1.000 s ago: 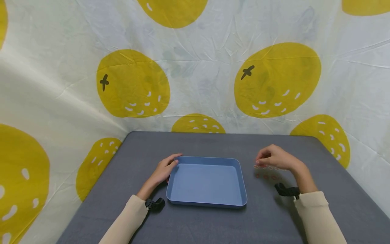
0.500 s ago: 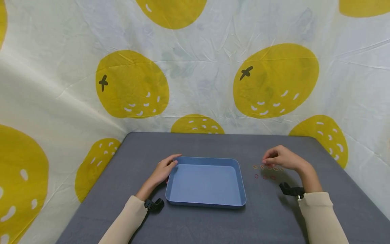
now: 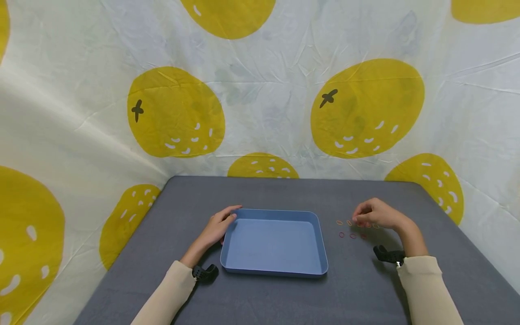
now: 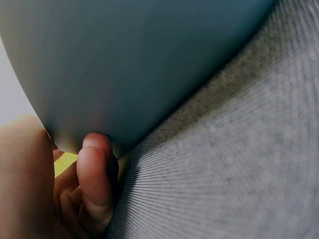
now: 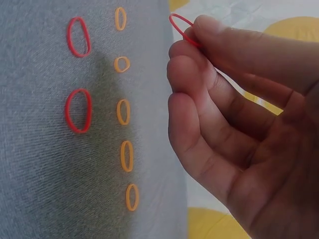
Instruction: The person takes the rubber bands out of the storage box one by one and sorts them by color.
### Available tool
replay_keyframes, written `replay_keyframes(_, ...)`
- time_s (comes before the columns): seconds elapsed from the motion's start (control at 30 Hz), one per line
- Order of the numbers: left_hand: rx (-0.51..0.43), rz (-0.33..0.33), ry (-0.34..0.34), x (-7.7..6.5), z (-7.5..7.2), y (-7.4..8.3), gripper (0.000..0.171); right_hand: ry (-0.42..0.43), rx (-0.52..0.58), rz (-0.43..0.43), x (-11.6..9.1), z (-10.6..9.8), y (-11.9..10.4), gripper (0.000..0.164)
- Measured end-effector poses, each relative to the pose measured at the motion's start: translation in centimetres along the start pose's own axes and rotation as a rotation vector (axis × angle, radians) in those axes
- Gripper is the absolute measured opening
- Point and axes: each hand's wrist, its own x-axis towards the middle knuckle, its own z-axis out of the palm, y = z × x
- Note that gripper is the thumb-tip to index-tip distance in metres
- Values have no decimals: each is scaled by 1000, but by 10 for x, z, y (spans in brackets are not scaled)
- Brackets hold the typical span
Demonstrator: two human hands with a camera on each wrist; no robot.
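My left hand (image 3: 217, 225) grips the far left corner of a blue rectangular tray (image 3: 274, 246), its thumb at the rim. In the left wrist view, curled fingers (image 4: 94, 169) lie against the tray's outer wall (image 4: 139, 64). My right hand (image 3: 378, 213) hovers over rubber bands right of the tray. Between thumb and index finger it pinches a red rubber band (image 5: 182, 27). On the cloth lie a row of several orange rubber bands (image 5: 123, 112) and a nearer row of red rubber bands (image 5: 78, 111). In the head view the hand partly covers the orange row.
Grey cloth covers the table (image 3: 280, 298). Behind and beside it hangs a white curtain (image 3: 268, 113) printed with large yellow fruit. A black wrist camera (image 3: 387, 254) sits on the right wrist, and another wrist camera (image 3: 205, 273) on the left.
The right hand has moved to the right along the orange row, then slightly lower in the head view. The left hand and the tray keep their places.
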Motion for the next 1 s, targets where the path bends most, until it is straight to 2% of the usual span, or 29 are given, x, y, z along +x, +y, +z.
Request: replay_keyframes(1.0,-7,-19,-1,-1,0,-1,37,-31,23,74,0,6,16,17)
